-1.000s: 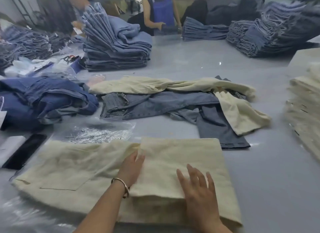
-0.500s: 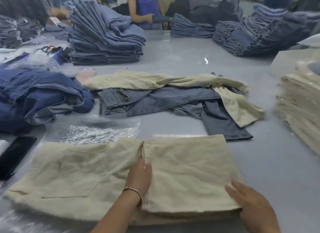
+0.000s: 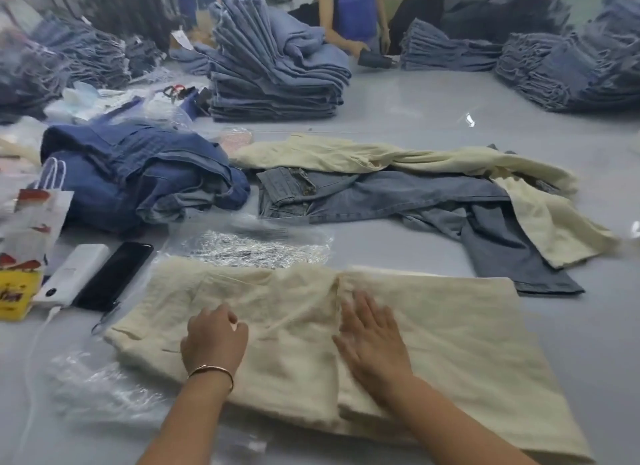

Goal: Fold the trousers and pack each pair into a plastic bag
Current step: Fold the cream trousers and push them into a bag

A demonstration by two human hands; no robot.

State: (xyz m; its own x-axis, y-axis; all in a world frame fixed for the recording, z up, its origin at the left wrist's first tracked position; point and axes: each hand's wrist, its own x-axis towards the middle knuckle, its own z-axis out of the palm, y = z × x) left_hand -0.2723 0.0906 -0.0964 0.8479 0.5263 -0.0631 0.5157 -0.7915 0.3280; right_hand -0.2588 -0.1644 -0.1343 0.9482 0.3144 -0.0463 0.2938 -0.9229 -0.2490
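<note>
A pair of cream cloth trousers (image 3: 433,343), folded flat, lies on the pale grey table (image 3: 415,118) at 6 o'clock, right in front of the person. The right hand (image 3: 372,336) lies flat on the fold line in the middle, its fingers straight and a little spread. The left hand (image 3: 214,341), with a thin gold bangle (image 3: 211,371) on the wrist, rests on the left half of the trousers with its fingers curled down into the cloth; whether it pinches the cloth cannot be told. Crinkly clear plastic bags (image 3: 104,392) stick out from under the trousers at 8 o'clock, and more clear plastic (image 3: 249,246) lies just past them at 11 o'clock. At 9 o'clock a black phone (image 3: 114,274) lies beside a white power bank (image 3: 74,274). Farther off, at 12 o'clock, an unfolded pair of grey-blue jeans (image 3: 415,201) lies mixed up with another loose cream pair (image 3: 398,160). A dark blue denim heap (image 3: 138,174) sits at 10 o'clock. Far away at 12 o'clock stands a tall stack of folded light blue jeans (image 3: 277,66).
</note>
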